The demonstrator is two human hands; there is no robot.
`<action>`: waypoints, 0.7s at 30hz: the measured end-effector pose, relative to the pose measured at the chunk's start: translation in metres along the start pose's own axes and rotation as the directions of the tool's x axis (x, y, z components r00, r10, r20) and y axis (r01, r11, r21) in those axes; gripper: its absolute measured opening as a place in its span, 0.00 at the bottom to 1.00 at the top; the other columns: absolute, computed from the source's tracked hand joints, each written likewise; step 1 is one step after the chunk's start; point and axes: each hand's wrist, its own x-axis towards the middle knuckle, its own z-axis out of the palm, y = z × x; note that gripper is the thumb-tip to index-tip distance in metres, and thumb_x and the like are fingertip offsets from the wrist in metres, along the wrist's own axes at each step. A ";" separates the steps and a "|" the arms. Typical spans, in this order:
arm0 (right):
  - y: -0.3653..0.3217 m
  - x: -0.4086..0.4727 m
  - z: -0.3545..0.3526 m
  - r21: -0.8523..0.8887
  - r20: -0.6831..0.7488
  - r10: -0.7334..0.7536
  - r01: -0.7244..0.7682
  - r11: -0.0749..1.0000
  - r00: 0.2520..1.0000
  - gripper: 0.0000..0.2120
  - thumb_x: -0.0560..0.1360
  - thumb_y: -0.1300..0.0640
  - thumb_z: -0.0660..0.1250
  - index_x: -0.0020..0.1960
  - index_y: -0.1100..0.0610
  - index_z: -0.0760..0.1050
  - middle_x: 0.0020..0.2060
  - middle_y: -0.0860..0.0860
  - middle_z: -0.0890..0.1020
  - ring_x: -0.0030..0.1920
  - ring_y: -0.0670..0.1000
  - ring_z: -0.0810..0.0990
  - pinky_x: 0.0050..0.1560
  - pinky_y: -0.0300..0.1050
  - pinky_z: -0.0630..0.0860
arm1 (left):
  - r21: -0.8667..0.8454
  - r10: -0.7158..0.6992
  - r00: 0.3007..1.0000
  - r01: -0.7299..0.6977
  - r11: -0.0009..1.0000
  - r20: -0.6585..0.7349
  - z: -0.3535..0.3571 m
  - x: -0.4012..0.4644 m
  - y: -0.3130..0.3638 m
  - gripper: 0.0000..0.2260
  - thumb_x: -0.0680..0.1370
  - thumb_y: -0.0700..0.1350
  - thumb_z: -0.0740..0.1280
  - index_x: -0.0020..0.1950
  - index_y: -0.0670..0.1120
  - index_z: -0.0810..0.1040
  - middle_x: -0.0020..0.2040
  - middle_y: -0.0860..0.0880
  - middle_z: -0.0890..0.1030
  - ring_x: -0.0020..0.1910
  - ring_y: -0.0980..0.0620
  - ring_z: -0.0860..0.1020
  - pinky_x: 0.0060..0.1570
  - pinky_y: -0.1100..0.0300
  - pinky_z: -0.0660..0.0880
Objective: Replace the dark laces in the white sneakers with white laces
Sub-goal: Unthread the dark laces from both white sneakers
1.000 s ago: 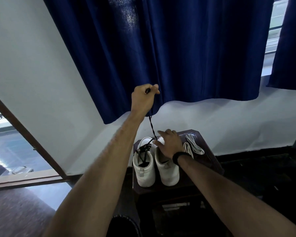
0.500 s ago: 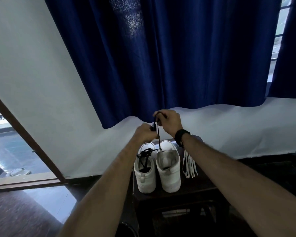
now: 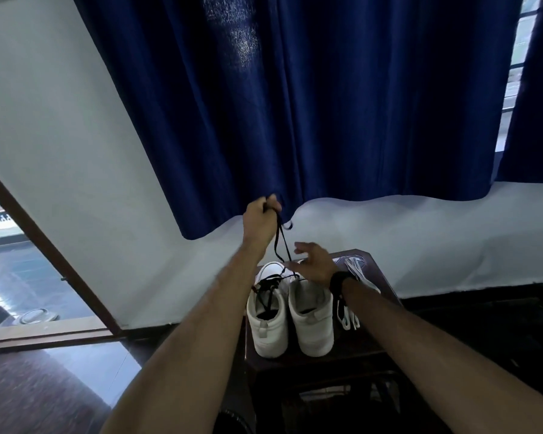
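Big navy curtain point(image 3: 326, 104) up top, dark stool point(image 3: 380, 277) under it with the white sneakers point(image 3: 292, 321) side by side, no readable branding. White laces point(image 3: 355, 270) lie just right. Left hand point(image 3: 261, 217) is raised, gripping the dark lace point(image 3: 279, 242); it probably runs into the left shoe. Right hand point(image 3: 314, 264) hovers, fingers spread.

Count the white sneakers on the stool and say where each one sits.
2. The left sneaker stands on the dark stool, with the dark lace running up from it to the left hand. The right sneaker stands beside it, under the right hand.
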 end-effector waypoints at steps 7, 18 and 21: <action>-0.018 0.006 0.007 0.086 -0.129 -0.072 0.083 0.993 0.989 0.09 0.77 0.59 0.67 0.42 0.59 0.83 0.33 0.54 0.83 0.30 0.46 0.77 0.40 0.44 0.79 | -0.138 0.114 0.986 -0.131 0.982 -0.124 -0.014 0.011 0.037 0.14 0.84 0.43 0.58 0.40 0.47 0.77 0.37 0.54 0.78 0.35 0.59 0.73 0.39 0.65 0.70; -0.110 0.017 -0.045 0.286 -0.313 -0.265 0.357 0.889 0.912 0.10 0.80 0.62 0.62 0.46 0.61 0.82 0.33 0.51 0.82 0.32 0.44 0.78 0.39 0.38 0.77 | 0.228 -0.322 0.873 0.251 0.941 0.367 -0.007 -0.018 -0.017 0.01 0.77 0.41 0.68 0.46 0.45 0.77 0.32 0.46 0.75 0.29 0.52 0.68 0.29 0.62 0.65; -0.134 0.011 -0.049 0.397 -0.314 -0.303 0.414 0.819 0.900 0.10 0.81 0.62 0.62 0.50 0.59 0.82 0.34 0.52 0.81 0.35 0.45 0.78 0.41 0.37 0.77 | 0.212 -0.321 0.888 0.262 0.942 0.330 0.003 -0.017 -0.030 0.10 0.79 0.39 0.61 0.38 0.45 0.76 0.32 0.50 0.78 0.31 0.52 0.71 0.29 0.64 0.66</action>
